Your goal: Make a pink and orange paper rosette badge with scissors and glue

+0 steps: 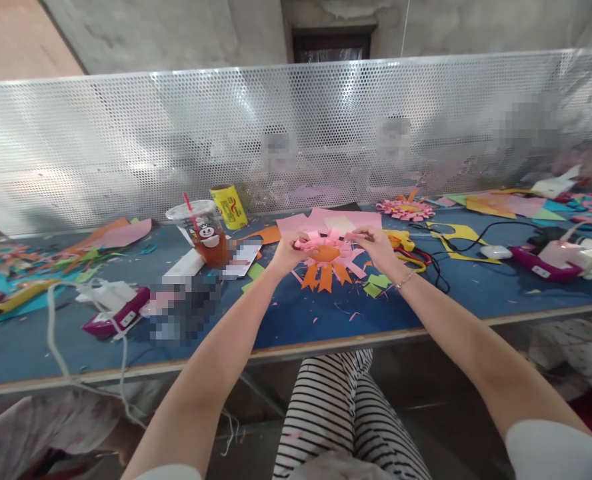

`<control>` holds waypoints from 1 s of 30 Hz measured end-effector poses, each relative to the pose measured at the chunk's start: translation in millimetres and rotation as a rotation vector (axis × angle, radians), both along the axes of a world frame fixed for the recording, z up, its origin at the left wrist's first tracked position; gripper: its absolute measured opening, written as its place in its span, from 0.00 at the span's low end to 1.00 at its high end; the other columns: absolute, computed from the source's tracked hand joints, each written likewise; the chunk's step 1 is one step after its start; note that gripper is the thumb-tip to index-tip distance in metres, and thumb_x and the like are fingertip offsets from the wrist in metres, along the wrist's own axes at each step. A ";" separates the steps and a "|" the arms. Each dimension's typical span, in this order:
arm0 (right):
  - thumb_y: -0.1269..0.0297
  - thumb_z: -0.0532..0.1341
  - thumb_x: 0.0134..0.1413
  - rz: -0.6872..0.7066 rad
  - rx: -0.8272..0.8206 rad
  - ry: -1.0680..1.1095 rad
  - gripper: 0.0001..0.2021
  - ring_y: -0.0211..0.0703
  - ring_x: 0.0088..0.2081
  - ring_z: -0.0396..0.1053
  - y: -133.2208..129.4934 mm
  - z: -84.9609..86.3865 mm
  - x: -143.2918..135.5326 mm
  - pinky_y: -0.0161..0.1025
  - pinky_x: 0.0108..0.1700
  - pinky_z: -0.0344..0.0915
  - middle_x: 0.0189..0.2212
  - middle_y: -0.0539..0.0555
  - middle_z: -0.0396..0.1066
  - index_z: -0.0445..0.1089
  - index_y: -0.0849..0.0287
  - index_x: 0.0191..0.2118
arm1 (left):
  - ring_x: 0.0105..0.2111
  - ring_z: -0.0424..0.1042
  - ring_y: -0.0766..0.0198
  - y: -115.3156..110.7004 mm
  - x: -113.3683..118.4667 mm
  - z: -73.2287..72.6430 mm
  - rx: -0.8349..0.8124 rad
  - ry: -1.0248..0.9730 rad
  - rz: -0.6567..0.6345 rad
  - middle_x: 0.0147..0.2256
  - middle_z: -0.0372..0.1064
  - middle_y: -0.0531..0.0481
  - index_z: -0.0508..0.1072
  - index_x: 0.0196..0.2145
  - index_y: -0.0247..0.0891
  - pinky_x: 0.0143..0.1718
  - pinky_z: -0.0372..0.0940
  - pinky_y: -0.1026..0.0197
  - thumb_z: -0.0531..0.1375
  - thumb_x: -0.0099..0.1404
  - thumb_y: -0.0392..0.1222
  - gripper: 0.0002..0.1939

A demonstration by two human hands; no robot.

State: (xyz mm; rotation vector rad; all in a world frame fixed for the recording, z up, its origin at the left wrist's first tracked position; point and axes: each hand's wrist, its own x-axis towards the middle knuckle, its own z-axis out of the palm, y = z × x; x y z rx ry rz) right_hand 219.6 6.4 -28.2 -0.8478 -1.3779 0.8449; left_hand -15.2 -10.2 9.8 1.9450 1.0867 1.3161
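Fingers, left hand (pixel 290 253): narrow, thumb and fingertips gripping the left rim of the paper flower (pixel 327 254).
Fingers, right hand (pixel 376 244): drawn together in a pinch on pink paper at the flower's upper right edge; cannot tell whether that piece is joined to the rest.
Flower position: on the blue table (pixel 316 331), between both hands; orange centre, pink loops round it, orange notched tails (pixel 326 277) pointing toward the wearer.
Behind flower: pink sheets (pixel 296 224), lying flat; second pink looped flower (pixel 406 210) farther back, to the right.
Near right hand: green scraps (pixel 377 285) just in front; yellow cut-out sheet (pixel 459 235) farther right.
Left of flower: lidded cup (pixel 211 245) with red straw (pixel 190 212); yellow can (pixel 229 208), tilted, just behind it.
Table ends: purple-and-white device (pixel 119 312) at left; purple device (pixel 546 265) at right.
Backdrop: perforated metal screen (pixel 326 107) along the far edge.
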 end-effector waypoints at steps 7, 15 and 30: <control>0.59 0.63 0.41 0.105 -0.049 0.015 0.10 0.36 0.29 0.67 -8.9 6.3 -8.9 0.36 0.34 0.66 0.28 0.50 0.71 0.71 0.56 0.33 | 0.21 0.55 0.75 2.9 2.9 -6.4 -0.099 -0.129 -0.080 0.20 0.54 0.59 0.64 0.22 0.34 0.22 0.53 0.70 0.68 0.39 0.43 0.17; 0.61 0.63 0.39 0.276 -0.176 0.086 0.08 0.32 0.24 0.65 -14.5 9.7 -11.1 0.32 0.27 0.63 0.25 0.48 0.70 0.73 0.56 0.30 | 0.25 0.65 0.72 1.7 3.2 -6.5 -0.297 -0.318 -0.192 0.22 0.58 0.58 0.65 0.25 0.35 0.28 0.62 0.68 0.69 0.35 0.39 0.20; 0.71 0.61 0.37 0.468 -0.302 0.094 0.15 0.30 0.24 0.64 -27.9 26.0 -4.7 0.30 0.26 0.64 0.26 0.49 0.69 0.72 0.56 0.37 | 0.23 0.64 0.73 1.9 2.1 -4.9 -0.307 -0.243 -0.178 0.23 0.58 0.58 0.66 0.26 0.34 0.26 0.61 0.68 0.69 0.37 0.39 0.19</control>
